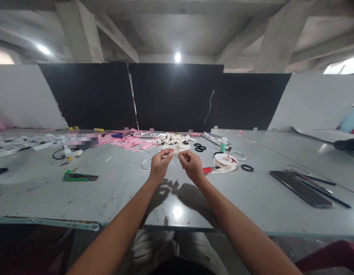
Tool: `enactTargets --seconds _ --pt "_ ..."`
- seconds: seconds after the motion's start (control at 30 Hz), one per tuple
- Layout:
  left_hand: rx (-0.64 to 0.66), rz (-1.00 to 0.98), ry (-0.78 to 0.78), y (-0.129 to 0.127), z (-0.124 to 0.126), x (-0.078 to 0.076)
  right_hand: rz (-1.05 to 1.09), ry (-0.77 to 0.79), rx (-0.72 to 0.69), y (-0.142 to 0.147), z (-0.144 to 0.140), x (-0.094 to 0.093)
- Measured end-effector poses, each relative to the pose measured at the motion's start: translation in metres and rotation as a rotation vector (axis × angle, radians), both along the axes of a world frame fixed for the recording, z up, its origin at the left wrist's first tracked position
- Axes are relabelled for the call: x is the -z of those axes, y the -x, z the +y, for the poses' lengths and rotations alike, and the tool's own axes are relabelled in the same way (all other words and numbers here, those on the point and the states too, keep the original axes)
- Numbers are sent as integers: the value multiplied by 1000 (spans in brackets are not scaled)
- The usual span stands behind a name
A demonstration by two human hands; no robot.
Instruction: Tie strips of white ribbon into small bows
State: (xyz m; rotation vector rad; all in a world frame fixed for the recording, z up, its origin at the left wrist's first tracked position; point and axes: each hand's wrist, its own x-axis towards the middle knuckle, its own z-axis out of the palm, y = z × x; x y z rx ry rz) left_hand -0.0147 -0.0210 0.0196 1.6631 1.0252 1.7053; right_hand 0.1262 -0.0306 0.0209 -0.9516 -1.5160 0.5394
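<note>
My left hand (160, 164) and my right hand (192, 164) meet above the table, fingers pinched. Between their fingertips is a small piece of cream ribbon (177, 151), partly hidden by the fingers. Just behind lies a heap of cream ribbon pieces (174, 139), and some black rings (199, 147) lie to its right. Close to my right hand is a white spool (226, 159) of cream printed ribbon, with a red-handled tool (207, 170) beside it. A thin pale ring (146, 164) lies by my left hand.
A green box cutter (79, 176) lies at left, pink fabric strips (134, 142) behind. White strips (31, 143) spread far left. Right of centre stand a glue stick (223, 144) and a foil roll (214, 139); a phone (300, 188) and pencils (325, 191) lie at right.
</note>
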Motion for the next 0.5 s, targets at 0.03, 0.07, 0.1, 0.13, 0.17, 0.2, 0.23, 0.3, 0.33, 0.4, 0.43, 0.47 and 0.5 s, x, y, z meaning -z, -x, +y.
enactTargets --seconds 0.03,0.07,0.1,0.13,0.17,0.2,0.23,0.3,0.33,0.4,0.43,0.47,0.5 --pt "11 -27 5 0 1 0 15 10 -17 0 -1 -1" --pt "19 -48 2 0 1 0 33 21 -34 1 -2 -2" --pt "22 -65 -6 0 1 0 51 33 -51 1 -3 -3" --pt "23 -76 -16 0 2 -1 69 45 -66 2 -4 -4" --pt "22 -82 -25 1 2 -1 85 54 -76 2 -5 -6" --pt "18 -88 -31 1 2 -1 97 61 -84 2 -6 -7" --pt "13 -97 -32 1 3 -1 105 64 -89 2 -6 -8" --pt "1 -137 -10 2 4 -1 114 65 -97 2 -7 -9" --pt "-1 -167 9 3 5 -1 119 64 -101 2 -7 -9" --pt "-1 -223 47 4 6 -1 131 64 -109 2 -6 -9" --pt "-2 -240 53 5 6 -1 138 63 -110 2 -6 -9" --pt "-5 -239 42 5 5 -2 142 63 -111 2 -6 -8" --pt "-14 -221 17 6 4 -2 143 64 -110 2 -6 -8"
